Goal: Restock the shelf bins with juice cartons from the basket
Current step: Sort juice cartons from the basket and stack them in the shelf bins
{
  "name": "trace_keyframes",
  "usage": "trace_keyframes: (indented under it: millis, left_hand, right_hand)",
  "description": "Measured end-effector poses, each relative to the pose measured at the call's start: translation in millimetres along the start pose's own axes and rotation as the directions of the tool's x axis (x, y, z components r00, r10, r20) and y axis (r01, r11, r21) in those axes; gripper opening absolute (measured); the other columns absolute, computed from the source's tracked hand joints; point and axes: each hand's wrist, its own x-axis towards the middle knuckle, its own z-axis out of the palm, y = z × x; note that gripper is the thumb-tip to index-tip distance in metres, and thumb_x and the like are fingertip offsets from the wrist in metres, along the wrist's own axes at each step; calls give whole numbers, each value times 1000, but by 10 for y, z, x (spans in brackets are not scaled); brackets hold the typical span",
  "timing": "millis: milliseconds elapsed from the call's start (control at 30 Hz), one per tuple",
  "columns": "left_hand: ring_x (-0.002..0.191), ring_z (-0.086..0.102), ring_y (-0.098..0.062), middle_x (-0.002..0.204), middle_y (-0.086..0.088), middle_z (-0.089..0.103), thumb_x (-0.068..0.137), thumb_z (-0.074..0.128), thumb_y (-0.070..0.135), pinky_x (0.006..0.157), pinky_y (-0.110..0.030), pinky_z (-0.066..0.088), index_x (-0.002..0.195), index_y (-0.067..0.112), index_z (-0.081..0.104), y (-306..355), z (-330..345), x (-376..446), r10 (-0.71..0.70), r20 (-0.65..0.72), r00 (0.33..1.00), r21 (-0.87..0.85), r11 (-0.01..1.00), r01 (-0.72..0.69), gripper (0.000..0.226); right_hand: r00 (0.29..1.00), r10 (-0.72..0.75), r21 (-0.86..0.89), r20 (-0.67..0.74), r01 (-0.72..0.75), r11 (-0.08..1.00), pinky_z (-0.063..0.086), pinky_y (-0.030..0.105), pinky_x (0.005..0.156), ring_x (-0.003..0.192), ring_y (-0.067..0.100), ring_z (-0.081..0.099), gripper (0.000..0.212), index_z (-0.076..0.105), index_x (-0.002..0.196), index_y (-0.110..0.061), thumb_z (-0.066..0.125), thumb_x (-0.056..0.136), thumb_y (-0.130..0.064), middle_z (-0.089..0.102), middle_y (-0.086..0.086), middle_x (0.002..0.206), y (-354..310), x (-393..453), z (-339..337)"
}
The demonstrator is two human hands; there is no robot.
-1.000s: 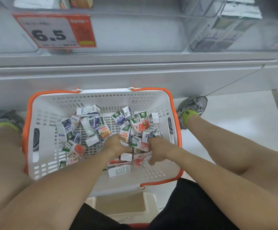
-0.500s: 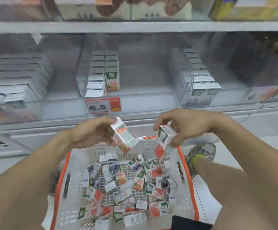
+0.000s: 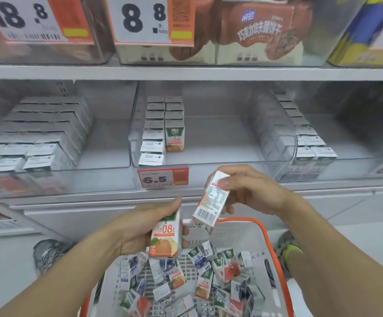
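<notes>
A person lifts two juice cartons above the far rim of the basket [image 3: 269, 234], apparently on their way to the middle bin [image 3: 209, 164], where matching orange cartons [image 3: 174, 136] line the left wall and the rest sits bare. The left hand [image 3: 138, 227] wraps an orange carton [image 3: 165, 236] upright, label forward. The right hand [image 3: 247, 191] pinches a second carton [image 3: 211, 201] near its top, tilted, barcode side showing. More mixed cartons [image 3: 186, 280] lie heaped in the basket.

both hands, left hand [image 3: 138, 227] and right hand [image 3: 250, 191], have lifted one carton each from the basket [image 3: 266, 232].
</notes>
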Motion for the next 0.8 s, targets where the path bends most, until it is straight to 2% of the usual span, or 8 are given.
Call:
trace_keyframes:
  millis: [100, 200, 267, 367, 467, 600, 700, 800]
  left_hand:
    - [93, 66, -32, 107, -22, 69, 75, 72, 35, 95, -51, 53, 120, 3, 66, -5, -63, 16, 49, -6, 999, 44, 998, -49, 56]
    - [99, 67, -35, 112, -18, 71, 78, 76, 50, 87, -44, 58, 106, 17, 77, 49, -109, -7, 108, 19, 994, 4, 994, -108, 44]
    - [97, 68, -33, 111, -18, 72, 64, 81, 58, 84, -43, 58, 99, 19, 79, 75, -144, -42, 150, 41, 988, -29, 988, -149, 52]
    - [99, 69, -33, 117, -19, 69, 56, 87, 58, 91, -48, 55, 111, 15, 74, 72, -204, -81, 224, 87, 971, -42, 974, -222, 71]
    - [88, 70, -39, 113, -26, 67, 52, 96, 42, 82, -48, 59, 114, 7, 67, 58, -245, -94, 262, 72, 962, -82, 963, -256, 77]
    - [79, 71, -40, 106, -31, 69, 51, 97, 31, 71, -43, 61, 101, 7, 71, 63, -248, -135, 302, 11, 953, -126, 946, -298, 62]
    - [78, 71, -40, 103, -32, 68, 63, 90, 27, 70, -42, 61, 106, 0, 68, 52, -298, -197, 342, -76, 937, -152, 925, -350, 55]
    - [73, 70, -38, 96, -28, 69, 61, 92, 28, 63, -38, 60, 104, -1, 67, 1, -400, -346, 385, -140, 912, -176, 897, -406, 58]
  right_hand:
    - [998, 24, -32, -56, -26, 999, 46, 27, 49, 59, 27, 59, 41, 62, 92, 2, 68, 79, -37, 67, 15, 76, -17, 82, 60]
    - [988, 76, -58, -134, -84, 995, 43, 26, 44, 51, 22, 56, 49, 61, 97, 5, 69, 86, -42, 67, 11, 69, -24, 157, 137]
    - [981, 112, -94, -161, -128, 987, 40, 26, 41, 45, 18, 53, 52, 61, 94, 4, 67, 89, -48, 65, 6, 61, -36, 186, 185]
    - [967, 149, -73, -207, -167, 983, 43, 23, 40, 44, 16, 53, 45, 63, 92, -3, 63, 85, -48, 66, 5, 62, -54, 196, 245]
    - [965, 168, 19, -199, -167, 986, 50, 22, 45, 50, 17, 59, 44, 64, 101, -2, 67, 83, -41, 70, 13, 78, -64, 180, 257]
    - [973, 175, 102, -150, -161, 982, 58, 25, 59, 63, 20, 66, 49, 60, 118, 0, 76, 76, -20, 73, 18, 90, -76, 131, 249]
    - [964, 120, 90, -237, -101, 991, 60, 31, 65, 68, 27, 68, 56, 56, 120, 0, 79, 72, -18, 73, 22, 90, -36, 148, 376]
    - [957, 36, 84, -289, -12, 996, 60, 34, 67, 69, 31, 68, 60, 51, 120, -1, 80, 71, -18, 73, 24, 93, -16, 196, 628]
